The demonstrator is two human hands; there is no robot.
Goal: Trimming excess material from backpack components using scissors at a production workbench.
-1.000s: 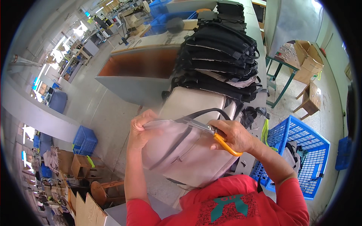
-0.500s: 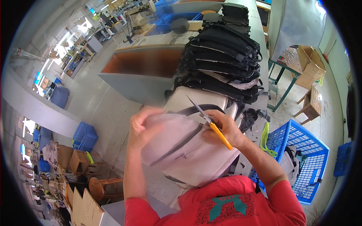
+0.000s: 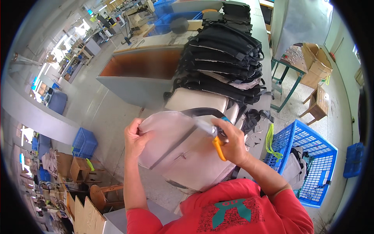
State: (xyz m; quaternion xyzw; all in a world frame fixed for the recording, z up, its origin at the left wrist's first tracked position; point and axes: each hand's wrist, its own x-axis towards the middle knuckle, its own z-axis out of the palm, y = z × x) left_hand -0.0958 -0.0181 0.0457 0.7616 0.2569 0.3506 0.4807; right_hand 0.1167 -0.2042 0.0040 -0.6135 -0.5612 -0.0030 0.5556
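Note:
A light grey backpack with dark straps is held up in front of me. My left hand grips its left edge. My right hand holds small orange-handled thread snips, their blurred blades lying over the bag's upper edge near a black strap. The bag's lower part hangs against my red shirt.
A tall stack of black and grey backpacks lies on the long table ahead. A blue plastic crate with a grey bag stands at my right. A green-legged table, cardboard boxes and wooden stools stand around.
The bag has been turned and shifted left in my hands. My right hand with the snips moved from the bag's right side up to its top edge.

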